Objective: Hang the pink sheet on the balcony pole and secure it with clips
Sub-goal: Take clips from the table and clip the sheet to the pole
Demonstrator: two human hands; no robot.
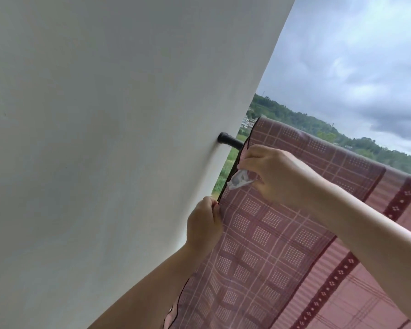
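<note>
Right of centre, the pink sheet (pixel 282 224) is draped over the black pole (pixel 230 141), which runs out of the white wall (pixel 105 138) filling the left of the frame. The fabric falls toward the lower right, checked pattern facing us, dark border along its edge.

The right hand (pixel 278 174), mid-frame, has its fingers pinched round a pale clip (pixel 239 181) right at the sheet's edge, just below the pole. Whether the clip's mouth is gaping or already biting cloth is hard to say; the fingers cover most of it.

Lower down, the left hand (pixel 205 224) is pressed together on the sheet's dark hem beside the wall, holding it taut.

Now the risks. If that clip catches only one layer of cloth and not the fold near the pole, the sheet could well slide along or off. If the left hand lets the hem go slack too soon, the edge may bunch under the clip and give it a poor bite. And a squeezed clip can slip from fingertips, with open air beyond the edge of the wall.

Containers? None showing here, no basket or peg bag anywhere in frame.
</note>
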